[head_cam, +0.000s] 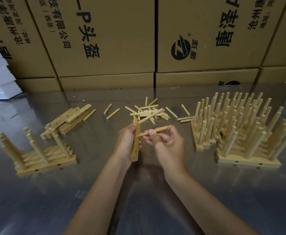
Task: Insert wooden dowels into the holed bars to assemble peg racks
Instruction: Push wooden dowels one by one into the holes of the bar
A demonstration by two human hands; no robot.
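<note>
Two hands at mid-insertion: left hand grips a holed bar; right hand pinches a dowel, tip at the bar; aligning and pushing home likely follow.

A pale wooden bar stands nearly on end above the table, holes showing along its narrow side, one dowel already sticking out near its top. A second dowel lies almost level, its left tip at the bar's face. Loose dowels sprawl in a heap behind, a few strays on either side. Bare bars are piled far left. Finished racks crowd the right, pegs upright; more racks sit near left.
</note>
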